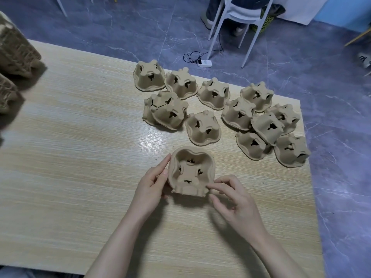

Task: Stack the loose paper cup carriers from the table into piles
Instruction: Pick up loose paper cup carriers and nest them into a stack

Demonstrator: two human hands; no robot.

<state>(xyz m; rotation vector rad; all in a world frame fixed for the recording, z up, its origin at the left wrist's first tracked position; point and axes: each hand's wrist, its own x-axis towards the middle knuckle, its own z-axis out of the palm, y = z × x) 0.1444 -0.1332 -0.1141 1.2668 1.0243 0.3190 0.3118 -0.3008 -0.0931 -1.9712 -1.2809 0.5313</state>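
Note:
A brown pulp cup carrier [190, 171] is held tilted above the table, its hollow side facing me. My left hand [151, 183] grips its left rim, fingers along the edge. My right hand [230, 195] pinches its lower right corner between thumb and forefinger. Several loose carriers lie upside down on the table behind it: the nearest [203, 128] just beyond, a leaning pair [167, 110] to its left, and a cluster at the right [261, 125]. Tall piles of stacked carriers [15, 55] stand at the far left edge, partly cut off.
The light wooden table [80, 157] has its right edge near the cluster of carriers. Beyond it on the grey floor stand a white chair [241, 17] with a seated person's legs, a power strip with cable [204, 63], and a green basket [267, 21].

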